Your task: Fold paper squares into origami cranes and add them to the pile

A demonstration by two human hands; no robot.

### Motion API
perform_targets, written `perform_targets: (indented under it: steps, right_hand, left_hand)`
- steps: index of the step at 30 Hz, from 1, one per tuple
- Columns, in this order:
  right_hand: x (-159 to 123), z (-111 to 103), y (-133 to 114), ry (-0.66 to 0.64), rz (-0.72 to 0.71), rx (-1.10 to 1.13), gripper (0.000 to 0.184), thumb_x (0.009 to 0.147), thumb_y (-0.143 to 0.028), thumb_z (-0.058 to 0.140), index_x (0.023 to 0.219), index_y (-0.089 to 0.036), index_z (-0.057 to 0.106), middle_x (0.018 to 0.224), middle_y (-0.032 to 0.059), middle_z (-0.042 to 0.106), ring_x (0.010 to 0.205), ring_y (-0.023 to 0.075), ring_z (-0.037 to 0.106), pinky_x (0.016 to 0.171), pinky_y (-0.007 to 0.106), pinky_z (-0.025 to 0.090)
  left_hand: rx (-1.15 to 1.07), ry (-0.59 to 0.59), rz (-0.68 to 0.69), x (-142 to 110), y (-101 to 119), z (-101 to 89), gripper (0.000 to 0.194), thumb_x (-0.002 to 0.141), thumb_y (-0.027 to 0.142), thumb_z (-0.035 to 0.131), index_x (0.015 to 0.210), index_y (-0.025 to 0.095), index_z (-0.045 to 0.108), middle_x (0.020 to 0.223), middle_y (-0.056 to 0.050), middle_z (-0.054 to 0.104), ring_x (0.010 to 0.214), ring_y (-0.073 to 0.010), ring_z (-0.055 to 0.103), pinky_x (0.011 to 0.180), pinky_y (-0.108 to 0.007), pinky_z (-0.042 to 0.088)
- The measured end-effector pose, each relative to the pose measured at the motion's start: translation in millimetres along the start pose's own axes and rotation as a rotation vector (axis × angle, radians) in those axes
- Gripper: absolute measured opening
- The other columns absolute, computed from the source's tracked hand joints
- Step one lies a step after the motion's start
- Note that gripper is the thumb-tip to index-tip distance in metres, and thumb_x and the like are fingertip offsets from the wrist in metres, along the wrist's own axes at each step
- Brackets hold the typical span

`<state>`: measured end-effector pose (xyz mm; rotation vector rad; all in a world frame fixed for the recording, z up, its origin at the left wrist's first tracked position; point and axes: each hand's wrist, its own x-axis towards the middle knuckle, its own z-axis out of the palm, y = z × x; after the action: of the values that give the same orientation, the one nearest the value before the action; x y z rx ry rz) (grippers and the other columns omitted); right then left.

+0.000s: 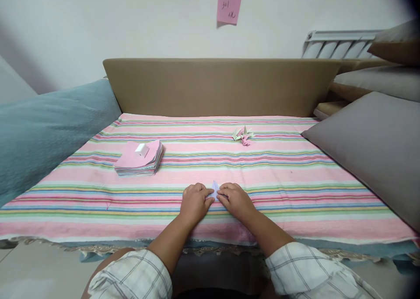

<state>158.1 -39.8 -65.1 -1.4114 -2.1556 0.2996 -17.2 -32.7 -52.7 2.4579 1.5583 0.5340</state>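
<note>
The left hand [195,202] and right hand [238,201], nearly closed, pinch the lilac paper [215,188] over the striped cloth [203,170]; uneven pulling could tear or skew it, though its folds are too small to judge.

The lavender fold [215,186] looks like thin, matt paper, as do the stacked sheets [131,157] and the creased cluster [243,136]. The striped cover [262,175] is matt woven cloth; the brown backrest [216,87] looks smooth and leather-like, the grey cushion [370,150] soft matt fabric.
</note>
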Motion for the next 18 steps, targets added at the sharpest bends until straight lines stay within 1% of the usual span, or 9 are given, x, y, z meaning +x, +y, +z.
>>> perform_targets:
  steps: [7,11,14,16,18]
  right_hand:
    - [0.1,-1.0,-0.8,-0.026,-0.027,-0.042,0.019,0.085,-0.025,0.054,0.093,-0.019,0.070,0.097,0.0065,0.067,0.090,0.0200,0.056,0.083,0.034,0.042]
    - [-2.1,-1.9,-3.1,-0.014,-0.008,-0.056,0.019,0.085,-0.024,0.053,0.093,-0.019,0.069,0.098,0.0058,0.065,0.089,0.0192,0.054,0.082,0.032,0.041]
    - [-4.9,-1.6,-4.2,-0.002,0.046,-0.057,0.019,0.085,-0.030,0.053,0.093,-0.022,0.068,0.100,0.0053,0.063,0.091,0.0197,0.051,0.082,0.033,0.040]
    - [-6.0,-1.0,-4.8,0.007,0.109,-0.056,0.019,0.082,-0.035,0.057,0.093,-0.024,0.067,0.103,0.0050,0.060,0.095,0.0211,0.049,0.083,0.035,0.038]
    - [-5.7,-0.5,-5.8,0.004,0.173,-0.052,0.018,0.078,-0.035,0.061,0.092,-0.025,0.066,0.106,0.0047,0.058,0.098,0.0223,0.048,0.083,0.037,0.036]
  left_hand:
    - [0.032,-0.013,0.011,0.0,1.1,-1.2,0.027,0.080,0.034,0.058,0.106,0.032,0.065,0.091,-0.003,0.059,0.087,-0.0204,0.051,0.080,-0.035,0.036]
    - [0.082,-0.042,0.016,0.2,3.1,-2.9,0.026,0.081,0.035,0.056,0.104,0.031,0.066,0.093,-0.004,0.058,0.089,-0.0210,0.050,0.081,-0.036,0.036]
    - [0.097,-0.046,0.008,0.8,3.0,-2.8,0.026,0.080,0.037,0.057,0.104,0.031,0.066,0.093,-0.004,0.057,0.089,-0.0213,0.050,0.081,-0.036,0.036]
    - [0.095,-0.044,-0.007,1.3,2.5,-2.0,0.026,0.079,0.038,0.058,0.103,0.032,0.066,0.093,-0.004,0.057,0.089,-0.0217,0.049,0.081,-0.036,0.035]
    - [0.092,-0.039,-0.024,1.5,2.7,-1.1,0.027,0.077,0.039,0.059,0.102,0.031,0.066,0.094,-0.004,0.056,0.091,-0.0226,0.049,0.081,-0.036,0.035]
